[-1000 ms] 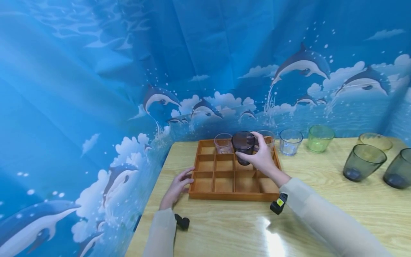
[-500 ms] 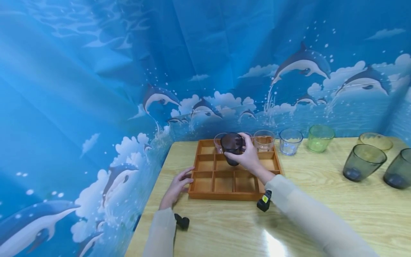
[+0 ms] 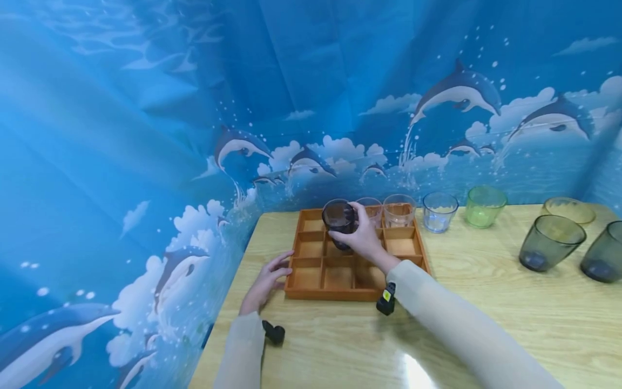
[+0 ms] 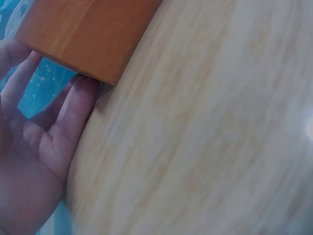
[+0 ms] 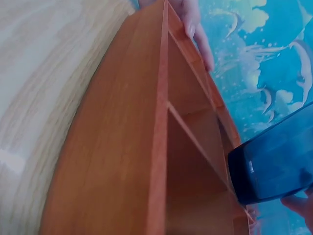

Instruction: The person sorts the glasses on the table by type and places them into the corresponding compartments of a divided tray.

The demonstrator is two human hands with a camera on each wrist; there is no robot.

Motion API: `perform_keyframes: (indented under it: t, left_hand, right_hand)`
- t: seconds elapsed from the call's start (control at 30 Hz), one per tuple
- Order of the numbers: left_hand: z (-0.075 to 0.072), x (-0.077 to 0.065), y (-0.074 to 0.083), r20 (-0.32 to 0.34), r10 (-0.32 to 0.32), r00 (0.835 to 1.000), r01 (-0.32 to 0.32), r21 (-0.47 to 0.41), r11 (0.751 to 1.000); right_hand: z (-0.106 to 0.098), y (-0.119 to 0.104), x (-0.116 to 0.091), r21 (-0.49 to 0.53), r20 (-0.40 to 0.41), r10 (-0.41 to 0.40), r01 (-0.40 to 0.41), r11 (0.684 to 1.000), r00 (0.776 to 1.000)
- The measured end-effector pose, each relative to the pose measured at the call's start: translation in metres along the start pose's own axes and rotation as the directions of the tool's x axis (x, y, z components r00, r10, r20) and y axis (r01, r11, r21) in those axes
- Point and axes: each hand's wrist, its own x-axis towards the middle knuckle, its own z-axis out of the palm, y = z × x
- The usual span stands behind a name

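Note:
My right hand (image 3: 365,233) grips a dark tinted glass (image 3: 337,216) by its side, over the left part of a wooden divided tray (image 3: 335,294). In the right wrist view, the dark glass (image 5: 274,156) tilts with its base close to the dividers, and only fingertips (image 5: 296,203) of the holding hand show. Two clear glasses, one (image 3: 371,209) partly behind the hand and another (image 3: 399,212) to its right, stand in the tray's back row. My left hand (image 3: 264,282) touches the tray's left side with loosely extended fingers; the left wrist view shows them against the tray's corner (image 4: 93,44).
Right of the tray stand a blue-tinted glass (image 3: 439,212) and a green glass (image 3: 486,207). Further right are an amber glass (image 3: 568,210) and two smoky glasses, one (image 3: 551,243) nearer and one (image 3: 604,254) at the frame's edge. A dolphin-print curtain (image 3: 311,108) hangs behind the table.
My right hand has carried the dark glass leftward across the tray, now hiding a clear glass seen there before and uncovering those further right. My left hand has stayed at the tray's side.

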Motion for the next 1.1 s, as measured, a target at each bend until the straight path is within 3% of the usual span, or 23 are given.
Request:
perform_keyframes:
  t: [0.13, 0.37, 0.5, 0.57, 0.73, 0.8, 1.1]
  left_hand:
    - [-0.002, 0.007, -0.010, -0.012, 0.000, 1.000, 0.000, 0.003, 1.000]
    - [0.000, 0.009, -0.012, -0.003, -0.001, 1.000, 0.001, 0.000, 1.000]
    - [0.000, 0.009, -0.012, -0.004, -0.017, 1.000, 0.017, -0.018, 1.000]
    - [-0.001, 0.008, -0.013, -0.005, -0.020, 1.000, 0.020, -0.022, 1.000]
    - [-0.002, 0.007, -0.012, 0.002, -0.022, 1.000, 0.022, -0.022, 1.000]
    - [-0.002, 0.007, -0.011, 0.006, -0.024, 1.000, 0.024, -0.023, 0.999]
    - [-0.005, 0.008, -0.010, -0.006, -0.022, 1.000, 0.022, -0.028, 0.999]
  right_hand:
    - [-0.002, -0.008, 0.001, 0.051, 0.022, 0.057, -0.058, 0.997, 0.998]
    - [-0.001, 0.028, 0.006, -0.024, 0.054, 0.138, -0.136, 0.990, 0.989]
    - [-0.003, 0.037, 0.003, -0.042, 0.080, 0.161, -0.158, 0.987, 0.984]
    - [-0.006, 0.027, 0.001, -0.055, 0.095, 0.171, -0.166, 0.985, 0.981]
    - [-0.005, 0.029, -0.001, -0.111, 0.137, 0.203, -0.189, 0.976, 0.970]
    - [-0.004, 0.041, 0.001, -0.132, 0.146, 0.223, -0.205, 0.970, 0.964]
    - [-0.009, 0.036, 0.003, -0.194, 0.206, 0.250, -0.211, 0.958, 0.946]
